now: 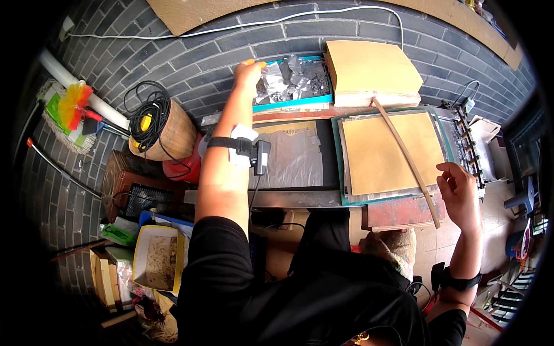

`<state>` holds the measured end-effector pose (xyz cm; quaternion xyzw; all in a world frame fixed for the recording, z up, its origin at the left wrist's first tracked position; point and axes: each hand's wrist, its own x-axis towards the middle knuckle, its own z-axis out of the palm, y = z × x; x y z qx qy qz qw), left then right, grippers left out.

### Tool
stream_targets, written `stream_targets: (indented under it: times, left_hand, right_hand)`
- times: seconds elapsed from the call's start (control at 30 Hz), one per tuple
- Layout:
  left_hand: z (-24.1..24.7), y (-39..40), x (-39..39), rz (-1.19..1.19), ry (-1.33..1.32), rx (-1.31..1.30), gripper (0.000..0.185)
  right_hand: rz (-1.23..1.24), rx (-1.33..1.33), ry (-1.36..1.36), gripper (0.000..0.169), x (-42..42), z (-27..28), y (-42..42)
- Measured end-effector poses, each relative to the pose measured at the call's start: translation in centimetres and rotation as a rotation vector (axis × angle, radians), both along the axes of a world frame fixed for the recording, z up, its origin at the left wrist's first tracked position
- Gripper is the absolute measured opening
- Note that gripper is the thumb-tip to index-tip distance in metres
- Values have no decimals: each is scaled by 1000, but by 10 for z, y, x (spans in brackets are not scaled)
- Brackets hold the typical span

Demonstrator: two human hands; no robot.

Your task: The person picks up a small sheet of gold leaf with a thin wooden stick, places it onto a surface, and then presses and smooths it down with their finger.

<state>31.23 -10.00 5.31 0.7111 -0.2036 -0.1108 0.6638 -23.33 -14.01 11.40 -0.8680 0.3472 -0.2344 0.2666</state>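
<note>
My left hand [249,78] reaches to the left rim of a blue tray [283,104] filled with crumpled silvery foil scraps [294,78]; whether its fingers hold anything cannot be told. Below that arm, a thin wrinkled grey sheet [290,158] lies on a black surface. My right hand [454,188] is raised with curled fingers and nothing visible in it, just right of a stack of tan paper sheets [381,151]. A thin wooden stick [404,155] lies diagonally across this stack, which rests on a green mat [346,197].
A thick stack of tan paper [372,67] stands by the brick wall behind. A metal rack [469,147] is at the right. Left are a basket with coiled black cable [173,125], a brown heater [147,190] and a yellow-rimmed tray [179,259].
</note>
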Motion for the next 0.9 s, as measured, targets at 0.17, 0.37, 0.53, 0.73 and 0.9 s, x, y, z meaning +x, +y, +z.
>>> stream_targets:
  times: [0.17, 0.37, 0.53, 0.73, 0.9]
  left_hand:
    - [28, 1, -13, -103, 38, -191, 51]
    - [64, 6, -45, -174, 33, -321, 53]
    - [103, 18, -112, -355, -29, -340, 43]
    - [93, 33, -203, -601, -93, -438, 54]
    - [67, 44, -270, -632, -143, -473, 54]
  right_hand:
    - [18, -32, 0, 19, 2, 4, -1]
    - [80, -70, 11, 18, 17, 16, -4]
    - [210, 62, -54, 19, 35, 30, -7]
    - [367, 385, -277, 39, 79, 36, -15]
    - [304, 692, -522, 41, 104, 15, -15]
